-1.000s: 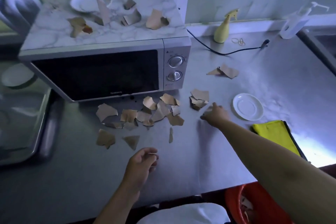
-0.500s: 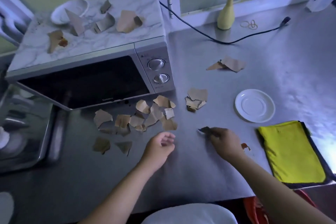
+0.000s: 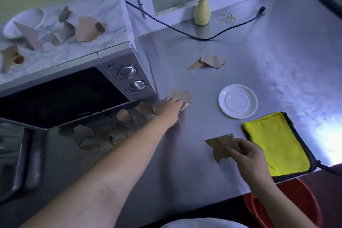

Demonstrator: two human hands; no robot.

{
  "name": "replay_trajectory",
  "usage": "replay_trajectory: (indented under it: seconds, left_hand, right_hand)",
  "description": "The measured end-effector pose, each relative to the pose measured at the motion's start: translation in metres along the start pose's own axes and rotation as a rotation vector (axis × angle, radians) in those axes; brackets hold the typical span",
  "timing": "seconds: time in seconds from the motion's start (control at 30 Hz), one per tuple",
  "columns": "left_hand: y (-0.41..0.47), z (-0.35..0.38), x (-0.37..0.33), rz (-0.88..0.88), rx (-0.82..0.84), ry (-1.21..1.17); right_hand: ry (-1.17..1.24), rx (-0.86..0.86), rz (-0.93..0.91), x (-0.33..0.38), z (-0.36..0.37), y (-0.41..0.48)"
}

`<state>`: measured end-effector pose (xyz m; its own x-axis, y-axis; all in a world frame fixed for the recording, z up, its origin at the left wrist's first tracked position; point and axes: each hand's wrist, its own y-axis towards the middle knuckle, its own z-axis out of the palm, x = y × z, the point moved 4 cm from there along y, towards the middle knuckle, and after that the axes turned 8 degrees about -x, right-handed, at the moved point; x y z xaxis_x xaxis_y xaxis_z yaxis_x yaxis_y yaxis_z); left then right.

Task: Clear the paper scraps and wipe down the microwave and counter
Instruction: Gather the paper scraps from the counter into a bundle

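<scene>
Several ragged brown paper scraps (image 3: 83, 133) lie on the brushed steel counter (image 3: 185, 172) before the microwave (image 3: 64, 98). Left hand (image 3: 169, 106), nearer the front edge half a second ago, now touches a scrap pile (image 3: 182, 96) at the microwave's corner; grip unclear. Right hand (image 3: 248, 153) pinches one torn scrap (image 3: 220, 146) above open steel beside the yellow cloth (image 3: 273, 142).

Microwave (image 3: 77, 87) blocks left (saucer (image 3: 238, 101) right).
</scene>
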<state>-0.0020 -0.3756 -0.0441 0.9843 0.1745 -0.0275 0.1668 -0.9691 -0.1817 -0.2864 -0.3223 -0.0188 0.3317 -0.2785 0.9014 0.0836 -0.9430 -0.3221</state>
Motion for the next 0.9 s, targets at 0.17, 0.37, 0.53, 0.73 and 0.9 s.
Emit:
replay_trajectory:
  seconds: [0.17,0.37,0.53,0.73,0.9]
  left_hand:
    - [-0.013,0.015,0.006,0.011,-0.032,0.044]
    - [-0.037,0.018,0.004,0.008,0.094,-0.193]
    - [-0.021,-0.004,0.011,-0.187,0.135,-0.684]
    - [0.045,-0.017,0.034,-0.465,0.110,-0.883]
    - [0.073,0.003,0.041,-0.458,0.096,-0.577]
  right_hand:
    - [0.111,-0.112,-0.026,0.003,-0.008,0.006]
    - [0.202,-0.094,-0.009,0.016,0.002,0.014]
    - [0.236,-0.109,0.028,0.019,-0.002,0.023]
    - [0.207,-0.140,0.039,0.010,-0.021,0.015]
    - [0.173,-0.187,0.065,-0.008,-0.034,0.006]
